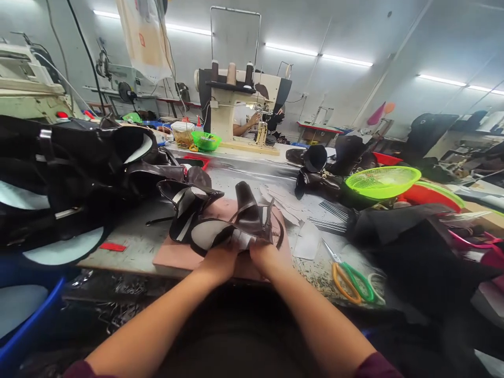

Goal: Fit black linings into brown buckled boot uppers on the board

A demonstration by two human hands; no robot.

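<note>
A dark brown leather shoe upper [232, 223] with pale lining lies on a pink work pad [181, 254] at the near edge of the bench. My left hand [220, 261] grips its near edge from the left, fingers curled under the leather. Close beside it, my right hand [266, 255] pinches the same near edge, next to a strap loop. Both hands touch the piece and almost touch each other.
Scissors [350, 278] with orange and green handles lie right of the pad. A heap of dark uppers [79, 168] fills the left. A green mesh basket [381, 181] and more uppers sit right. Paper patterns [291, 210] lie behind. Another person works at a far sewing machine [236, 105].
</note>
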